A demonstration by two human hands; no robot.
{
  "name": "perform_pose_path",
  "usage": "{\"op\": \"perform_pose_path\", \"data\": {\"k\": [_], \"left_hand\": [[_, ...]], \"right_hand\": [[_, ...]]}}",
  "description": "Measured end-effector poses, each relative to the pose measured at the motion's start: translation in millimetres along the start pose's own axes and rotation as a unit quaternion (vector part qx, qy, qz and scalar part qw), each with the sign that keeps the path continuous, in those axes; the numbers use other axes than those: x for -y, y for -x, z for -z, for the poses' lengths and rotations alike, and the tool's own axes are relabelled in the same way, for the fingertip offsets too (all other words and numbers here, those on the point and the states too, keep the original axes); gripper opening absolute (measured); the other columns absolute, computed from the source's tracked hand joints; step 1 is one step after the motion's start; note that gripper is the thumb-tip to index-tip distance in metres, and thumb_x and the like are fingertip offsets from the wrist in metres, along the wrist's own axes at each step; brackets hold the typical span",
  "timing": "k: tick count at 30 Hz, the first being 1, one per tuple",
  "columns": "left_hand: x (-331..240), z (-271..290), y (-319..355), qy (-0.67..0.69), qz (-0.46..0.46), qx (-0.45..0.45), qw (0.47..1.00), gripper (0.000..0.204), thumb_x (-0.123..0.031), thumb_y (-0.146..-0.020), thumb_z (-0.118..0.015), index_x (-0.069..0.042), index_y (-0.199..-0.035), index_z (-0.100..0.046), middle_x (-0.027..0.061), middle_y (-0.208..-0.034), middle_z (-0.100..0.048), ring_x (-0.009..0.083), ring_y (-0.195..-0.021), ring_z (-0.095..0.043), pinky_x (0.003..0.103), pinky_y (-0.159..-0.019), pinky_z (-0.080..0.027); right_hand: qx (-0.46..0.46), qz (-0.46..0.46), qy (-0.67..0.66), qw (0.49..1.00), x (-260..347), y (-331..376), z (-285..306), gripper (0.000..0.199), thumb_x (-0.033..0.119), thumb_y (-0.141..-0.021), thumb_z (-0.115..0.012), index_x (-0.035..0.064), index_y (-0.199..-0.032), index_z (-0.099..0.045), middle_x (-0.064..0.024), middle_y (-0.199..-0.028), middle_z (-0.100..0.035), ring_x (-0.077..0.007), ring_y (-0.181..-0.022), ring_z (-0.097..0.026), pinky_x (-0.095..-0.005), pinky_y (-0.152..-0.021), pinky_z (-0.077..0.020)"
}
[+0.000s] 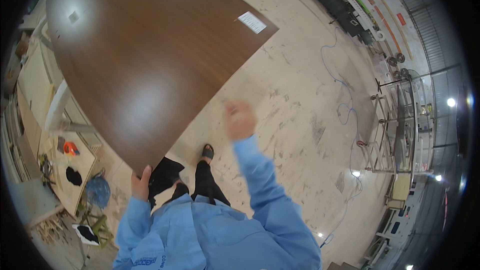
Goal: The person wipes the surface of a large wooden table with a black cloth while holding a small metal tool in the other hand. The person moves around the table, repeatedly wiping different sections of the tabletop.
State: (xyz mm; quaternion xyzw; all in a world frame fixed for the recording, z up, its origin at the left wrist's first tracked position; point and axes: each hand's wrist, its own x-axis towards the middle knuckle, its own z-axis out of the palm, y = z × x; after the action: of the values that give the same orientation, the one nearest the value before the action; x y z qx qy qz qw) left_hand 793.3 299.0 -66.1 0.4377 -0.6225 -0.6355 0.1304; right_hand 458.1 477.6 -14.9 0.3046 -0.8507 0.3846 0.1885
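A large dark brown wood-grain panel (150, 50) stretches from beside my body to the far left, with a white printed label (252, 22) near its far right corner. At the panel's near corner, my left hand (141, 182) is closed on the edge, thumb on the upper face. My right hand (240, 120) is in the air to the right of the panel, apart from it. It is blurred, but its fingers look curled into a loose fist, and no object shows in it. Just beside my left hand is a black cloth-like shape (167, 172), partly behind the panel.
On the left stand a wooden work table (82, 162) with an orange object (71, 148), a blue plastic bag (98, 190) and stacked boards. A blue hose (345, 105) snakes across the tiled floor on the right. Metal wheeled racks (385, 135) and a long machine (340, 7) line that side.
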Motion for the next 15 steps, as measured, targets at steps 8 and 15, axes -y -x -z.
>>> {"op": "perform_pose_path", "data": {"k": [8,15], "left_hand": [[-7,8,7,0.003,0.026,-0.031,0.999,0.062,-0.038,-0.085,-0.077,0.003,-0.127,-0.057,0.0117,-0.119,-0.065,0.0199,-0.107,-0.061,0.034,-0.095,-0.047],[-25,5,15,0.015,0.021,-0.022,0.999,0.075,-0.048,-0.08,-0.08,0.003,-0.129,-0.055,0.0105,-0.118,-0.066,0.021,-0.107,-0.061,0.035,-0.095,-0.047]], "right_hand": [[-0.057,-0.06,0.257,0.963,-249,-262,-4,0.007,0.018,-0.087,-0.069,0.0195,-0.093,-0.072,-0.0046,-0.093,-0.066,-0.0275,-0.094,-0.065,-0.0429,-0.076,-0.0555],[0.028,-0.013,0.314,0.949,-273,-290,-38,0.009,0.016,-0.088,-0.066,0.019,-0.094,-0.073,-0.0013,-0.1,-0.066,-0.0249,-0.101,-0.064,-0.0412,-0.079,-0.0563]]}}
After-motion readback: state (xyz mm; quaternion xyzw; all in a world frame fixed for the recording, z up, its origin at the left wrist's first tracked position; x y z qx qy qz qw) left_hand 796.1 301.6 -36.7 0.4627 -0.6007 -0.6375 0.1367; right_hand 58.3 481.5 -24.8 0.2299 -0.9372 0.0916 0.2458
